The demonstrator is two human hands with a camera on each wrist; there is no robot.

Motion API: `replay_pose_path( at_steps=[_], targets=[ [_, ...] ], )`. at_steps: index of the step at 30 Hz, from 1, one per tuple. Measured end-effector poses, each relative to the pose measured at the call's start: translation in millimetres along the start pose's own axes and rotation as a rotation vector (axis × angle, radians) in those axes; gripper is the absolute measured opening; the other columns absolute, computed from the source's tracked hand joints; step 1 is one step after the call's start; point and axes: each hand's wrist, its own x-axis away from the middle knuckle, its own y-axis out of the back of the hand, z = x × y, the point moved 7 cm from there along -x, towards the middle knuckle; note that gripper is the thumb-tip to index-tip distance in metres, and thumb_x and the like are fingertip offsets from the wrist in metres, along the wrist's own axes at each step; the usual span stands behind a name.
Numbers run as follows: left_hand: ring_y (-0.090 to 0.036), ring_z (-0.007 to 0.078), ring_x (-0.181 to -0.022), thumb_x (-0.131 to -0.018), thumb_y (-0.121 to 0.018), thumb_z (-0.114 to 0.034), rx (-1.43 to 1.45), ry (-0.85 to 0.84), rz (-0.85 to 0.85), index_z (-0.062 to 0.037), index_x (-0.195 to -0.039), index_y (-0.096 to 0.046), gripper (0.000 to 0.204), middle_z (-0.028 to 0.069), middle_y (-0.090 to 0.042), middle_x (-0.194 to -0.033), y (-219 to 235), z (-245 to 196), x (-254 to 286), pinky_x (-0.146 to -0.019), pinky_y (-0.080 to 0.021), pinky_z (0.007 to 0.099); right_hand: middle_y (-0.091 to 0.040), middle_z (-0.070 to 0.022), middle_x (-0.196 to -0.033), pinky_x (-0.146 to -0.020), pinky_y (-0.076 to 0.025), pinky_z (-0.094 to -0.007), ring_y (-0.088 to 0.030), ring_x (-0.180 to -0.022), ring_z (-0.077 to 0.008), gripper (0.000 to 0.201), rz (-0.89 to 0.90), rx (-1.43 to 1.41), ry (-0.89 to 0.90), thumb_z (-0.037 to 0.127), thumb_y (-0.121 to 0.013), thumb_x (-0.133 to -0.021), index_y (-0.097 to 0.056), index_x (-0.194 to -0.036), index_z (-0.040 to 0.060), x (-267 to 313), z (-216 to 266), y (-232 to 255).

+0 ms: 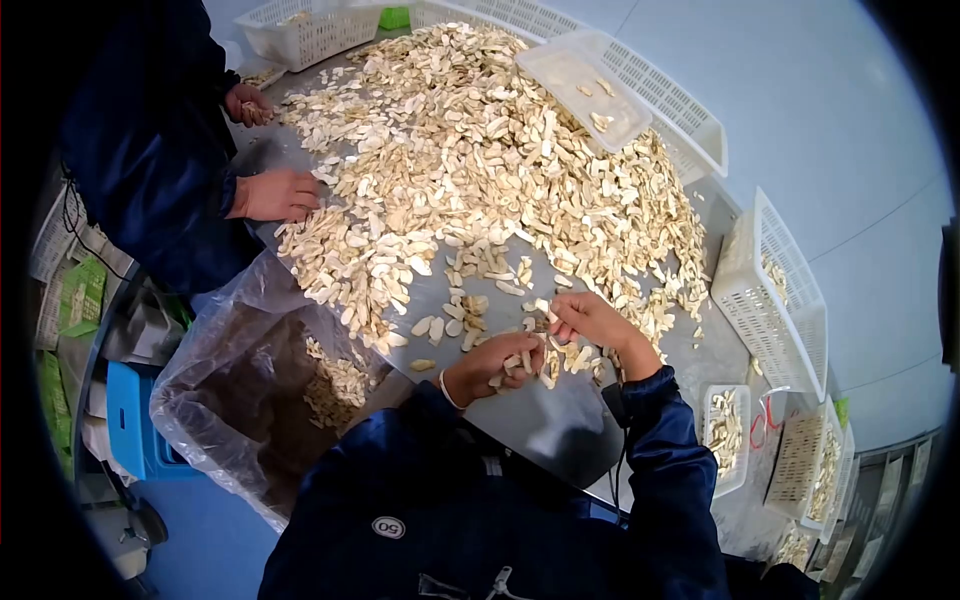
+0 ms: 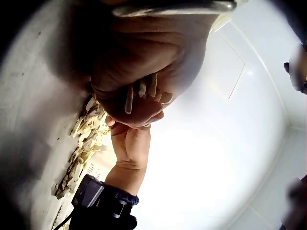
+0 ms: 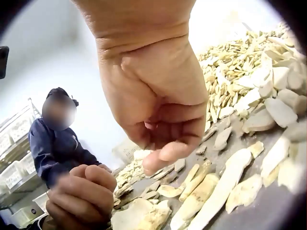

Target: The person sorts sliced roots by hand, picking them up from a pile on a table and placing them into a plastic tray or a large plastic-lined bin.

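Note:
My left hand [image 1: 492, 362] curls around several pale dried slices [image 2: 142, 89], which poke out between palm and fingers in the left wrist view. Just beside it, my right hand [image 1: 596, 322] is bent over with thumb and fingertips together, and a whitish dried slice [image 1: 543, 305] shows at their tips. In the right wrist view the right hand [image 3: 160, 100] hangs over loose slices [image 3: 220, 184], its fingers curled inward. The left hand [image 3: 84, 196] is low at the left there. Under both hands, scattered slices [image 1: 468, 312] lie on the grey metal table [image 1: 540, 425].
A large heap of dried slices [image 1: 470, 150] covers the table's far side. White baskets [image 1: 770, 290] line the right edge, with a translucent tray [image 1: 590, 85] at the back. Left are a plastic-lined bin [image 1: 215, 385] and another person's hands [image 1: 275, 195] at the heap.

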Motion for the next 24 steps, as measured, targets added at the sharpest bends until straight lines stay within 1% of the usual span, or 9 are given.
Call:
replay_pose_path(
  at_steps=[1,4,7,10,13,16,19,22,24],
  targets=[
    [-0.043,0.0059,-0.053,-0.103,-0.051,-0.023,0.015,0.001,0.015,-0.004,-0.105,-0.057,0.02,0.0066,-0.058,-0.084,0.3,0.4,0.0,-0.043,-0.032,0.0193,-0.07,-0.001,-0.085,-0.063,-0.051,-0.0227,-0.065,-0.073,-0.0068,0.027,0.011,0.01,0.022,0.028,-0.054,-0.104,-0.066,-0.106,0.0038,-1.0,0.5,0.0],
    [-0.044,0.0066,-0.054,-0.103,-0.051,-0.023,0.048,-0.005,0.045,-0.005,-0.11,-0.056,0.02,0.0077,-0.059,-0.087,6.2,3.7,-3.8,-0.044,-0.032,0.0192,-0.071,-0.0009,-0.088,-0.064,-0.052,-0.0226,-0.065,-0.076,-0.0069,0.026,-0.029,-0.021,0.072,0.028,-0.056,-0.103,-0.066,-0.103,0.0046,3.5,6.8,2.2],
    [-0.045,0.007,-0.056,-0.103,-0.051,-0.023,0.059,-0.015,0.038,-0.0047,-0.112,-0.056,0.021,0.008,-0.059,-0.088,8.9,4.9,-4.9,-0.045,-0.033,0.0197,-0.071,-0.0007,-0.089,-0.065,-0.052,-0.0224,-0.065,-0.077,-0.0073,0.023,-0.044,-0.026,0.075,0.027,-0.058,-0.101,-0.066,-0.103,0.0061,4.4,3.7,1.2],
    [-0.046,0.0069,-0.057,-0.103,-0.052,-0.023,0.067,-0.018,0.027,-0.0045,-0.113,-0.056,0.021,0.0082,-0.059,-0.088,5.6,4.4,-2.4,-0.046,-0.035,0.0204,-0.071,-0.0014,-0.091,-0.065,-0.052,-0.0224,-0.065,-0.078,-0.0082,0.02,-0.023,-0.163,0.024,0.025,-0.057,-0.101,-0.065,-0.105,0.0067,6.8,-4.1,-3.1],
    [-0.046,0.0069,-0.057,-0.103,-0.052,-0.023,0.046,-0.027,0.017,-0.0044,-0.113,-0.055,0.022,0.0081,-0.06,-0.088,2.6,1.9,-0.7,-0.047,-0.035,0.0207,-0.071,-0.0027,-0.095,-0.065,-0.052,-0.0233,-0.066,-0.078,-0.0092,0.021,-0.039,-0.218,0.031,0.024,-0.054,-0.101,-0.063,-0.106,0.0062,9.9,-7.8,-6.4],
    [-0.046,0.0067,-0.057,-0.103,-0.052,-0.024,0.028,-0.027,0.016,-0.0044,-0.113,-0.055,0.022,0.0077,-0.059,-0.088,1.5,0.3,0.1,-0.047,-0.035,0.0205,-0.071,-0.0062,-0.098,-0.065,-0.053,-0.0246,-0.066,-0.078,-0.011,0.02,-0.034,-0.292,0.027,0.021,-0.051,-0.1,-0.061,-0.104,0.0047,10.4,-9.5,-9.9],
    [-0.046,0.0063,-0.058,-0.104,-0.051,-0.025,0.008,-0.028,-0.013,-0.0046,-0.113,-0.056,0.023,0.0071,-0.059,-0.089,-2.0,-2.2,3.4,-0.047,-0.035,0.0198,-0.071,-0.0122,-0.099,-0.066,-0.053,-0.0253,-0.067,-0.078,-0.0145,0.017,-0.006,-0.502,0.004,0.015,-0.048,-0.097,-0.06,-0.102,0.0037,13.6,-9.9,-11.4],
    [-0.046,0.0056,-0.058,-0.104,-0.051,-0.025,-0.019,-0.028,-0.057,-0.0047,-0.112,-0.056,0.023,0.0067,-0.058,-0.089,-4.2,-3.6,5.0,-0.047,-0.035,0.0189,-0.068,-0.0144,-0.091,-0.068,-0.052,-0.0269,-0.064,-0.074,-0.0181,0.014,0.06,-0.764,0.082,0.009,-0.048,-0.093,-0.059,-0.1,0.0032,18.2,-4.7,-14.2],
    [-0.045,0.0054,-0.058,-0.104,-0.051,-0.025,-0.028,-0.022,-0.078,-0.0047,-0.112,-0.056,0.023,0.0066,-0.058,-0.089,-6.6,-5.6,7.2,-0.047,-0.034,0.0184,-0.064,-0.0128,-0.086,-0.067,-0.051,-0.0285,-0.061,-0.072,-0.0193,0.013,0.168,-0.936,0.184,0.009,-0.049,-0.093,-0.059,-0.099,0.0034,23.0,3.4,-21.5]
  ],
)
